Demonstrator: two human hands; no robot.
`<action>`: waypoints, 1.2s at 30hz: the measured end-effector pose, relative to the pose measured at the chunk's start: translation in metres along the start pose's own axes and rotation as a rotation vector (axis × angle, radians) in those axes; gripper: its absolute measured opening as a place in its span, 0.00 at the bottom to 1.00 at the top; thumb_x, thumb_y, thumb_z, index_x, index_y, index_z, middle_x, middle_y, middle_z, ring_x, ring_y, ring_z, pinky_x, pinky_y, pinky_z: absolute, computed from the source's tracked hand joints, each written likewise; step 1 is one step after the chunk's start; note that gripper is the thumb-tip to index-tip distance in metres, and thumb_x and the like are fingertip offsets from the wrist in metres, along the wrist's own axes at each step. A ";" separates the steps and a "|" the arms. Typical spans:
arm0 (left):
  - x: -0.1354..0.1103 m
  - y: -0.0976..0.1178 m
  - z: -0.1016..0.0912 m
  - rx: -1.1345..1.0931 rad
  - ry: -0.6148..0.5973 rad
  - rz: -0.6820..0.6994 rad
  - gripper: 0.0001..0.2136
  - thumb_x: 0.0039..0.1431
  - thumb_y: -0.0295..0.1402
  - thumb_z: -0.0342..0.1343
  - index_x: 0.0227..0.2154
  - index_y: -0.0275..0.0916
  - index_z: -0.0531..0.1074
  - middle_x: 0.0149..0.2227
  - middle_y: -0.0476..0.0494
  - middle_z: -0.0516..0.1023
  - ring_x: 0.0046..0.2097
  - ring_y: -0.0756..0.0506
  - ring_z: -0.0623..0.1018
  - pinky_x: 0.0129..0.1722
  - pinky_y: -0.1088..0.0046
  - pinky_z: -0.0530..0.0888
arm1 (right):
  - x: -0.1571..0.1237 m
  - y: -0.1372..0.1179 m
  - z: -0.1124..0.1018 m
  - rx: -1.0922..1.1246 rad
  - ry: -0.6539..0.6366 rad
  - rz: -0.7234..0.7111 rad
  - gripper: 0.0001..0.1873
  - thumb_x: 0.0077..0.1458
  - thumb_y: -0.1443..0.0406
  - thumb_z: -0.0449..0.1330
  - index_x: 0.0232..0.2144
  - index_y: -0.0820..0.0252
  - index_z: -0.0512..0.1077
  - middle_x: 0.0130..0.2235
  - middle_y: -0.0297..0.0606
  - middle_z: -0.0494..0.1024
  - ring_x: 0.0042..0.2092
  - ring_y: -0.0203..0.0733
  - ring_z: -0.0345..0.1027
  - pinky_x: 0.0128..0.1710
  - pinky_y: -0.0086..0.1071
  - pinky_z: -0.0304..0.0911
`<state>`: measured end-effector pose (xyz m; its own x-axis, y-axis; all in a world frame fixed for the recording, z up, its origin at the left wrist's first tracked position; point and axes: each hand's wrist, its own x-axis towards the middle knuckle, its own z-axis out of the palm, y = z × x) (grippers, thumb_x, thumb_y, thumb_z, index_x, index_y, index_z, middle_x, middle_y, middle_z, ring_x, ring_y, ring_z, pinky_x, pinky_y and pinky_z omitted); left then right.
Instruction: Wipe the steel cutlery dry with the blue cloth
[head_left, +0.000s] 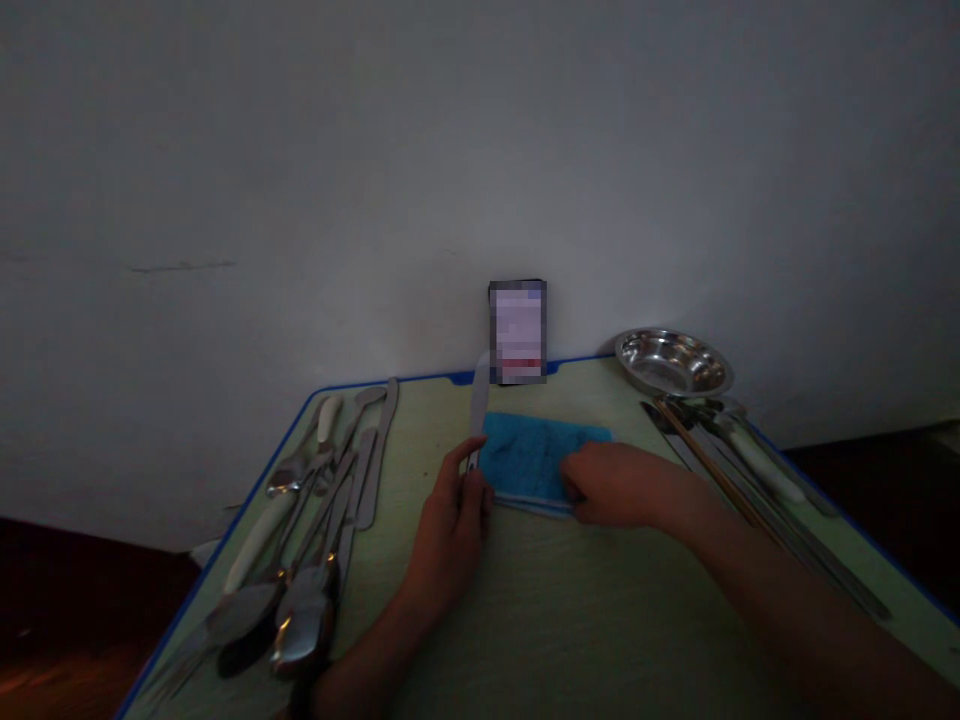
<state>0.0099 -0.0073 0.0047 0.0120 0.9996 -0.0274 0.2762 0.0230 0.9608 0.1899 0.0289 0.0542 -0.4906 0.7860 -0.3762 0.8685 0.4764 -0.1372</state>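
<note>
A folded blue cloth lies at the middle of a pale green table. My left hand is closed round the handle of a metal table knife, whose blade points away toward the wall at the cloth's left edge. My right hand rests on the cloth's near right part, fingers curled onto its edge.
Several spoons, knives and other cutlery lie in a pile at the table's left. A steel bowl stands at the back right, with chopsticks and more cutlery beside it. A small card leans against the wall.
</note>
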 end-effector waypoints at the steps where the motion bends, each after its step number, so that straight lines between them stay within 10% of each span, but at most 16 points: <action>1: 0.000 0.000 0.000 -0.012 0.004 -0.002 0.16 0.61 0.37 0.42 0.51 0.41 0.58 0.21 0.56 0.58 0.22 0.52 0.60 0.20 0.80 0.59 | 0.000 0.003 -0.001 0.005 -0.006 -0.014 0.08 0.43 0.69 0.54 0.26 0.64 0.73 0.29 0.48 0.76 0.32 0.48 0.70 0.26 0.34 0.56; 36: 0.005 -0.009 -0.003 0.050 0.040 0.105 0.14 0.63 0.34 0.39 0.51 0.42 0.56 0.23 0.56 0.62 0.26 0.50 0.65 0.29 0.74 0.63 | 0.006 -0.013 0.006 0.079 0.083 -0.133 0.12 0.44 0.63 0.53 0.28 0.62 0.74 0.28 0.40 0.77 0.27 0.39 0.66 0.21 0.29 0.48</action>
<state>0.0049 -0.0025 -0.0028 0.0051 0.9964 0.0851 0.3235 -0.0822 0.9427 0.1758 0.0251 0.0486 -0.6033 0.7493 -0.2731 0.7965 0.5489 -0.2535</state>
